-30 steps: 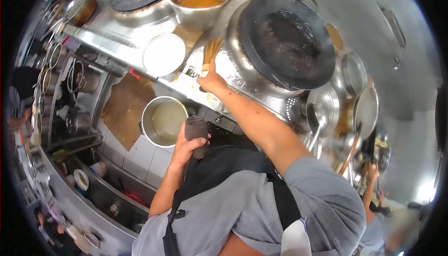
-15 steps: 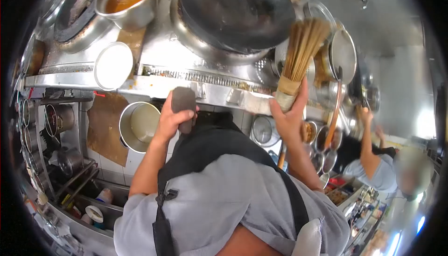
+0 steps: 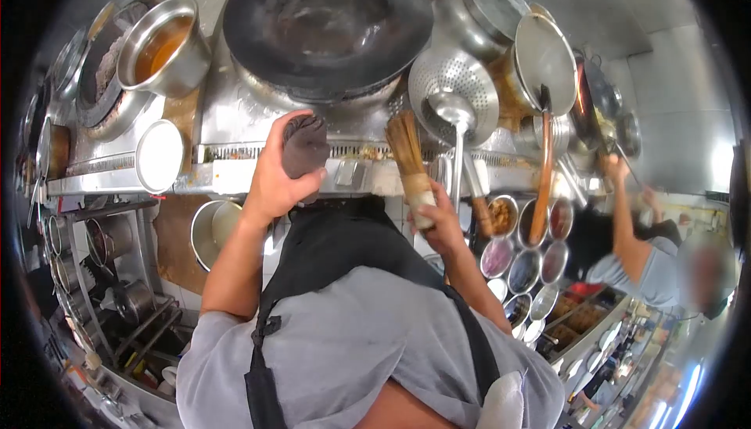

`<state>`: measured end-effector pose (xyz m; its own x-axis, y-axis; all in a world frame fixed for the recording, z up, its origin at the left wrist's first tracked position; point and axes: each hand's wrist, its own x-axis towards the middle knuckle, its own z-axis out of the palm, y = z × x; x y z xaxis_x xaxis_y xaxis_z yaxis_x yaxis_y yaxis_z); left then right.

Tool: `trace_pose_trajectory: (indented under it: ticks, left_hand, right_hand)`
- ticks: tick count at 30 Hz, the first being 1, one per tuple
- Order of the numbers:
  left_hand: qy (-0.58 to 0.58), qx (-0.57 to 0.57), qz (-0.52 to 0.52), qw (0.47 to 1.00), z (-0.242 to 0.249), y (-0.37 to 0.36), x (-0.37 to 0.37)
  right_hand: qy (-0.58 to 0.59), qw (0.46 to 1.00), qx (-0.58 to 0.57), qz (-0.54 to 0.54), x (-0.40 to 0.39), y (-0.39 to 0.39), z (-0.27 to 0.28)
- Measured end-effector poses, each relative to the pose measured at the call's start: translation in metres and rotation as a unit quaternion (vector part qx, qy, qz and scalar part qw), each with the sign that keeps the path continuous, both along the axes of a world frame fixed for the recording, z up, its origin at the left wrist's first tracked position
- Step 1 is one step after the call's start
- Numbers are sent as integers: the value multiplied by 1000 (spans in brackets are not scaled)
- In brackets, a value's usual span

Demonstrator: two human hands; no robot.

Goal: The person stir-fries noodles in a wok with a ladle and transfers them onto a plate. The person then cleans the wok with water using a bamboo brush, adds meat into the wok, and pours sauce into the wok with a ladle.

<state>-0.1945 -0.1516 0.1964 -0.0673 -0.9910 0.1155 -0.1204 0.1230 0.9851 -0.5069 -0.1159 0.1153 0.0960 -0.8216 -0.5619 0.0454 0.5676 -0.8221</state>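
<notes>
My left hand point(image 3: 274, 175) is closed round a dark folded cloth point(image 3: 305, 146), held just in front of the stove edge. A bamboo brush point(image 3: 407, 151) with a pale wrapped handle is gripped in my right hand point(image 3: 444, 229), its bristles pointing up toward the stove. Beyond both hands sits a large black wok point(image 3: 328, 26) on its burner, with a little steam above it and a wet-looking bottom. Neither hand touches the wok.
To the left are a pot of orange liquid point(image 3: 163, 50) and a white round container point(image 3: 159, 157). A perforated strainer point(image 3: 454, 89), a metal ladle point(image 3: 451, 108) and ingredient bowls point(image 3: 497, 257) stand right. A co-worker point(image 3: 637, 269) is at the far right.
The brush has dropped lower and moved left, with its bristles more upright. My left hand and the cloth have risen slightly. The view has shifted, showing more of the strainer, ladle and bowls.
</notes>
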Motion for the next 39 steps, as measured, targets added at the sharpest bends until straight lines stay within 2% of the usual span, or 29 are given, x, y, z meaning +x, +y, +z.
trace_pose_trajectory:
  ticks: [1,2,3,4,6,8,10,11,12,13,14,15,16,17,18,19,22,23,24,25,26,28,30,32,33,34,36,37,39]
  left_hand:
    - [0,-1,5,1000,8,-4,-4]
    - [3,-7,5,1000,14,-10,-7]
    - [-103,-65,22,992,19,-17,-9]
    - [-206,-118,45,970,23,-23,-11]
    - [-238,-165,55,956,21,-41,-14]
    - [-272,-171,1,947,3,-56,-13]
    - [-292,-186,-19,938,0,-63,-15]
    - [-293,-180,-11,939,-4,-65,-16]
    - [-292,-161,-23,942,0,-66,-15]
    - [-278,-120,-40,952,2,-67,-14]
    - [-245,-171,-21,954,-10,-69,-15]
    - [-255,-165,-15,953,-10,-67,-16]
    - [-262,-157,-12,952,-10,-67,-17]
    - [-257,-157,-8,954,-11,-69,-14]
    - [-242,-164,2,956,-13,-67,-15]
    - [-222,-172,16,960,-15,-65,-19]
    - [-248,-163,11,955,-11,-64,-11]
    - [-272,-185,15,944,-10,-64,-14]
    - [-271,-192,27,943,-11,-67,-15]
    - [-314,-218,23,924,-17,-66,-21]
    - [-359,-241,15,902,-22,-65,-26]
    - [-371,-246,23,895,-24,-68,-25]
    - [-335,-250,17,908,-23,-64,-28]
    - [-309,-238,13,921,-24,-66,-31]
    - [-291,-247,29,924,-25,-66,-30]
    - [-271,-255,44,927,-26,-64,-30]
    - [-271,-260,53,925,-28,-65,-29]
    - [-281,-259,58,922,-27,-65,-31]
    - [-308,-245,47,918,-26,-64,-29]
  right_hand:
    - [-149,988,-13,-25,-4,3,17]
    - [-293,954,-24,-51,-7,6,30]
    - [-303,952,-43,-33,-11,4,38]
    - [-372,927,-41,-11,-17,-2,38]
    - [-326,943,-67,-8,-20,-13,57]
    - [-159,980,-117,7,-19,-34,87]
    - [36,975,-208,66,-15,-70,118]
    - [182,911,-328,175,-13,-99,136]
    - [315,799,-437,266,-5,-134,149]
    - [369,726,-465,349,14,-169,157]
    - [422,640,-485,421,38,-207,166]
    - [533,550,-412,494,86,-238,171]
    - [553,493,-413,530,132,-273,162]
    - [529,529,-493,444,164,-320,130]
    - [549,486,-462,499,211,-369,133]
    - [554,477,-455,508,219,-364,125]
    - [478,706,-380,359,240,-337,127]
    - [457,630,-530,338,214,-333,86]
    - [446,609,-568,328,192,-308,77]
    - [500,621,-486,357,177,-274,88]
    - [492,610,-500,369,151,-256,87]
    - [540,566,-448,433,126,-238,125]
    - [513,513,-483,490,145,-288,138]
    - [610,473,-416,481,211,-347,142]
    - [625,498,-387,460,245,-383,141]
    - [590,615,-351,387,265,-388,148]
    - [567,639,-391,341,268,-355,138]
    - [569,631,-409,331,260,-335,124]
    - [503,618,-491,351,218,-294,98]
